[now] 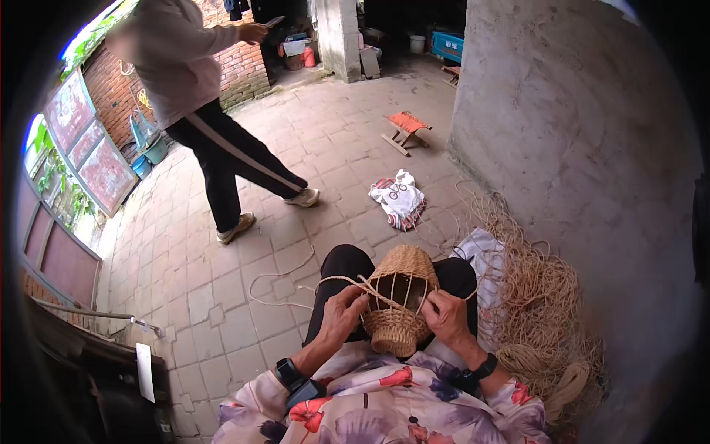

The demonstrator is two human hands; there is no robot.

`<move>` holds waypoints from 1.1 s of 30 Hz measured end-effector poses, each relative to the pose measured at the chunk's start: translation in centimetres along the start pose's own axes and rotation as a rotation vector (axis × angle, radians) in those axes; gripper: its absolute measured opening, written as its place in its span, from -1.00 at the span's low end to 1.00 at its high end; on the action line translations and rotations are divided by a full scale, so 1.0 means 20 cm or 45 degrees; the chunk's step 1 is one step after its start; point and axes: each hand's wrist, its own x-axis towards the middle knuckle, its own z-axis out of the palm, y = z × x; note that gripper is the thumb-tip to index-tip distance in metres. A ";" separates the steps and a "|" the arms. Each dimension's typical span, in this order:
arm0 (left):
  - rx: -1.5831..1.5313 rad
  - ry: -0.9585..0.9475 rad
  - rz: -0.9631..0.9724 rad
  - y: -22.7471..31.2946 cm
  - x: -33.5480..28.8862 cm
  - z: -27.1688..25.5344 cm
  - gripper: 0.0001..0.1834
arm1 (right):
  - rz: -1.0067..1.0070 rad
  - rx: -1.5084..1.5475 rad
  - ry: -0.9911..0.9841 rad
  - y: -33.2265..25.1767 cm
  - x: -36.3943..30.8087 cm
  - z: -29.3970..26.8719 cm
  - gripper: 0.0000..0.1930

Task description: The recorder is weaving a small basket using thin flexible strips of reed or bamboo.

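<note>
A woven straw basket (395, 327) lies on my lap between my knees. Between its two woven bands is a gap where bare upright stakes show. A twisted straw rope (336, 279) crosses this gap, and its loose end loops out over my left knee to the paving. My left hand (342, 317) is closed, pinching the rope at the basket's left side. On the opposite side my right hand (448, 320) is closed with its fingertips at the basket's edge. What exactly lies under those fingertips is partly hidden.
A big tangled heap of straw cord (543, 311) lies to my right, partly on a white cloth (481, 251), beside a grey wall (569, 111). Ahead are a crumpled white shirt (399, 197) and a folding stool (407, 123). Another person (211, 140) stands at the left.
</note>
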 end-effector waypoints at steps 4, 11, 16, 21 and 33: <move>-0.202 0.029 0.055 0.08 -0.01 0.04 -0.56 | -0.005 0.025 0.000 -0.01 0.01 0.01 -0.85; -0.111 -0.054 0.057 0.08 0.05 0.09 -0.64 | -0.003 0.018 0.005 -0.01 0.00 0.00 -0.86; 0.012 0.030 0.057 0.09 0.12 0.11 -0.68 | -0.004 0.019 0.003 0.00 0.00 0.00 -0.87; 0.721 0.176 0.122 0.16 0.17 0.12 -0.50 | -0.005 -0.003 -0.001 -0.01 0.00 0.00 -0.87; 0.601 0.143 0.395 0.03 0.13 0.08 -0.75 | 0.052 0.083 0.036 0.01 0.00 0.02 -0.87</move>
